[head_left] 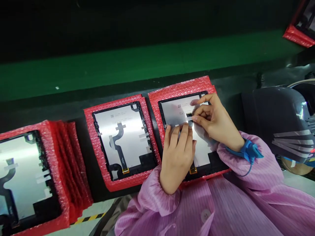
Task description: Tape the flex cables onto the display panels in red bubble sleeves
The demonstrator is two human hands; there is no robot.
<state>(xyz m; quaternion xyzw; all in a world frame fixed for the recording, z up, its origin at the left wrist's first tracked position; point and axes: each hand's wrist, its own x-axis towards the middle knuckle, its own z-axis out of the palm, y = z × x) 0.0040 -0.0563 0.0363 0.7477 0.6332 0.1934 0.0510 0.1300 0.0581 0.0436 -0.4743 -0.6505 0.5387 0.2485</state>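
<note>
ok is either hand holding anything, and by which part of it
The right hand seems to pinch a thin whitish tape strip by its right end. The left hand rests on the flat silver panel; any hold there cannot be told.

Panel [202, 149] under hands [177, 156], on bubble wrap [182, 88]; second panel [131, 139] left; bubble-wrap stack [71, 167] farther left.

Head-worn camera faces forward and steeply down. Left hand [177, 155] and right hand [216, 121] register at close range; the bench [84, 142] crosses the frame aslant.
</note>
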